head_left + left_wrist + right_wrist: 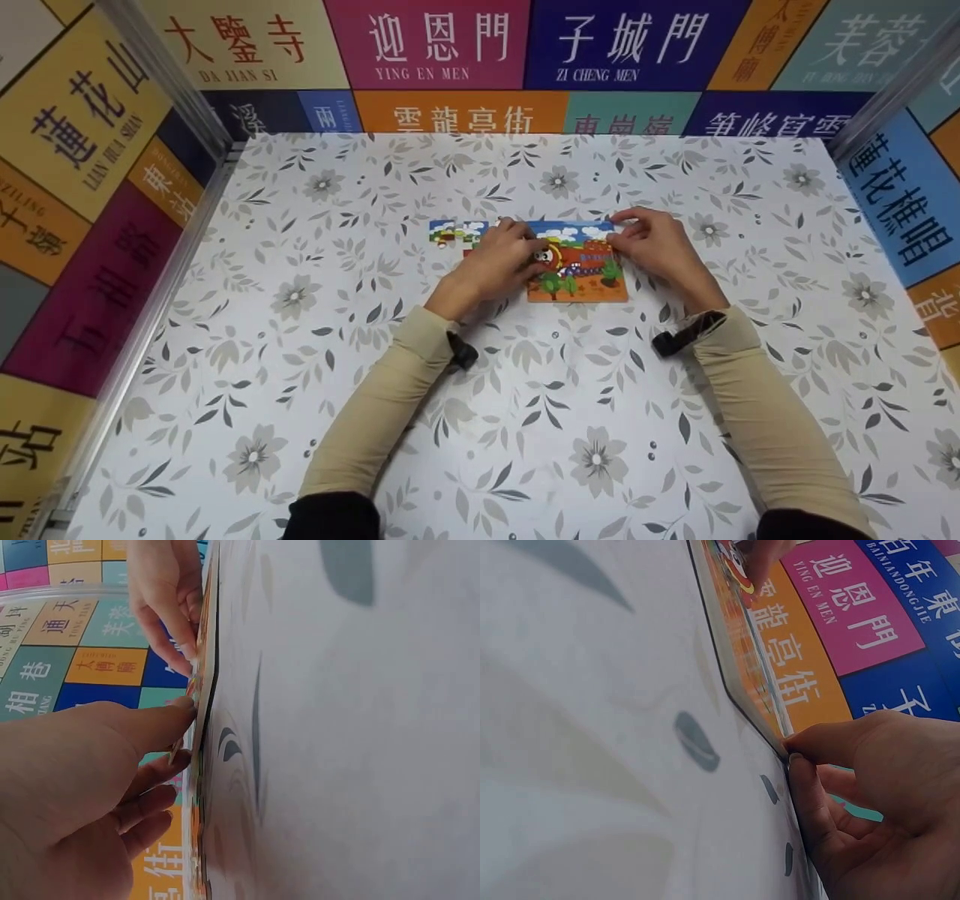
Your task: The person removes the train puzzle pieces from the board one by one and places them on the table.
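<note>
A colourful picture puzzle (581, 289) with clouds, green plants and a cartoon face lies flat on the table. My left hand (504, 259) reaches over its left part and hides some of it. In the left wrist view, that hand's thumb and fingers pinch a thin, tilted puzzle piece (177, 752) close over the picture. At the far right corner, the thumb and index finger of my right hand (656, 238) pinch the puzzle's edge; the right wrist view shows both fingertips (795, 746) right there. Joined puzzle pieces (456, 228) with clouds show left of my left hand.
A white tablecloth (555, 405) printed with grey flowers and leaves covers the table. Panels (427, 45) with coloured blocks and large Chinese characters stand along the back and both sides. Dark wrist straps sit at the beige sleeves (375, 397).
</note>
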A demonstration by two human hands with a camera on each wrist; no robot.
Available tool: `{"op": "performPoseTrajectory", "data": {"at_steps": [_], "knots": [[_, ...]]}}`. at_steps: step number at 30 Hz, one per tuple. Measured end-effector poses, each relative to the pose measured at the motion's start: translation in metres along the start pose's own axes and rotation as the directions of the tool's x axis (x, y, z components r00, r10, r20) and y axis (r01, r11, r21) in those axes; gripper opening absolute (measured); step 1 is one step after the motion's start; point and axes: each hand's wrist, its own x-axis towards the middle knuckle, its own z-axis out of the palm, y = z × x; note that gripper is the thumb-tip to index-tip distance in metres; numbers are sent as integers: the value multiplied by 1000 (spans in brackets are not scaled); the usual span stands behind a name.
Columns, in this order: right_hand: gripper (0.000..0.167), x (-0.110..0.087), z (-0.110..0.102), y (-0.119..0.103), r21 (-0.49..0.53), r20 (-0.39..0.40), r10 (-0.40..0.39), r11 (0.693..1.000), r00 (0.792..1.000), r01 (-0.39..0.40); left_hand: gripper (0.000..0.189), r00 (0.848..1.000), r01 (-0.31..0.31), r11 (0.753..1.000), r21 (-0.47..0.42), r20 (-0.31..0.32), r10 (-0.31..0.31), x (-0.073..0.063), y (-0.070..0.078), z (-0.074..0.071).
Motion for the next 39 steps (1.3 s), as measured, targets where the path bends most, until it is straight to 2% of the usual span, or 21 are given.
{"op": "performPoseTrajectory", "data": {"at_steps": [3,8,18,27,39], "knots": [[41,0,0,0,-1,4,2,1000,1000,-2,37,999,-17,1000,-12,-30,17,-1,-4,-1],[42,1,0,0,-4,8,5,1000,1000,-5,41,995,-17,998,-53,-103,11,-4,-11,-5],[43,1,-1,0,4,12,18,1000,1000,-18,40,973,-58,993,-105,-230,33,-17,-26,-14],[40,2,0,3,13,5,-3,1000,1000,3,42,967,19,987,-159,-246,-58,-38,-44,-26],[41,1,0,2,6,13,8,1000,1000,-8,40,960,28,977,-211,-267,-86,-67,-72,-34]]}}
